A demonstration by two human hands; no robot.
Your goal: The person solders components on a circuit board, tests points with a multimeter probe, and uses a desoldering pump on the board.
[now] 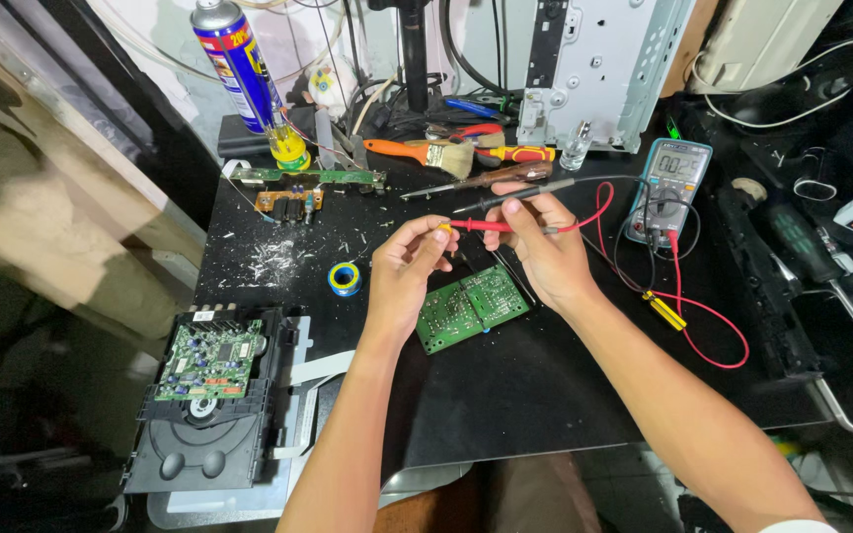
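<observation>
pinching slim red probe [481, 226], hands [409, 259]

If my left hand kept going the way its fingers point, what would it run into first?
The left hand points up and right, at the red probe it already pinches. Beyond that, probably the right hand, though depth is unclear.

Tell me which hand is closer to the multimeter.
Right. The right hand holds the probes just left of the multimeter, with only leads between them. The left hand sits farther left, beyond the right hand, above the green circuit board.
</observation>
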